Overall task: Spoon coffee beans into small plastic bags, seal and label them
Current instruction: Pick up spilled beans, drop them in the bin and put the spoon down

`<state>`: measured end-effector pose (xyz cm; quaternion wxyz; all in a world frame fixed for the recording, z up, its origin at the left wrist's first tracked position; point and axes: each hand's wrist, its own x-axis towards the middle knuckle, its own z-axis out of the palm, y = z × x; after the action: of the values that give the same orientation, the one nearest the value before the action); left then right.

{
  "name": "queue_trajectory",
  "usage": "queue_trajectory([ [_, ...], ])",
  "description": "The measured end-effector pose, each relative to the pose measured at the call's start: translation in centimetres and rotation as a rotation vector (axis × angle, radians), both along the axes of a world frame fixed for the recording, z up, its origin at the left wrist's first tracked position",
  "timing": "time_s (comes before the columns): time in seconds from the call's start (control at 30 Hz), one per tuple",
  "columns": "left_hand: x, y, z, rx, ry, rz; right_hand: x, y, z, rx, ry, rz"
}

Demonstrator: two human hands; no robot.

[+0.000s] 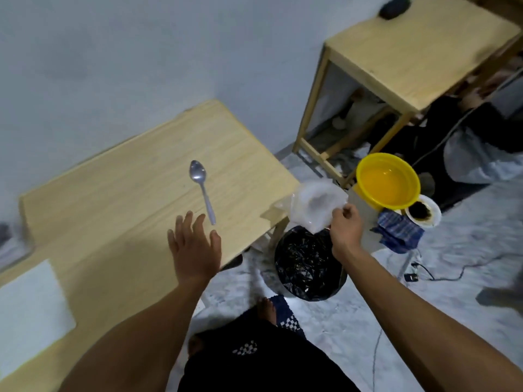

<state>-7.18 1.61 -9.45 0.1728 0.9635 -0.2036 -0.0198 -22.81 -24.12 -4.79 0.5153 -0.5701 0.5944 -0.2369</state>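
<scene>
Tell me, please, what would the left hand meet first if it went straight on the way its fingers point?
Most likely the spoon: the left hand points up the table toward its handle, though height is unclear.

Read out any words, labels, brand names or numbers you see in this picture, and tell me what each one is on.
There is no readable text in this view.
The white sheet on the wooden table: looks blank.
The clear plastic bags pinched by the right hand: no print visible.
The yellow bowl and spoon: no markings visible.
The dark clothing's checkered patch: a pattern, not letters.
</scene>
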Motion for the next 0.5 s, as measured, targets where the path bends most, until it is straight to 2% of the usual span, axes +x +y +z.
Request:
queue_trajectory([
  [0.13,0.0,-0.1,-0.1,0.035,-0.062,-0.031,-5.3,-0.1,-2.7,0.090,0.081,-0.180],
  [0.27,0.0,0.0,-0.4,0.031,-0.026,-0.033,-8.8,0.7,-5.6,0.198,0.195,-0.236],
  [0.5,0.6,0.2,-0.8,0.041,0.036,-0.043,-11.3,2.0,-8.9,0.412,0.262,-0.283],
])
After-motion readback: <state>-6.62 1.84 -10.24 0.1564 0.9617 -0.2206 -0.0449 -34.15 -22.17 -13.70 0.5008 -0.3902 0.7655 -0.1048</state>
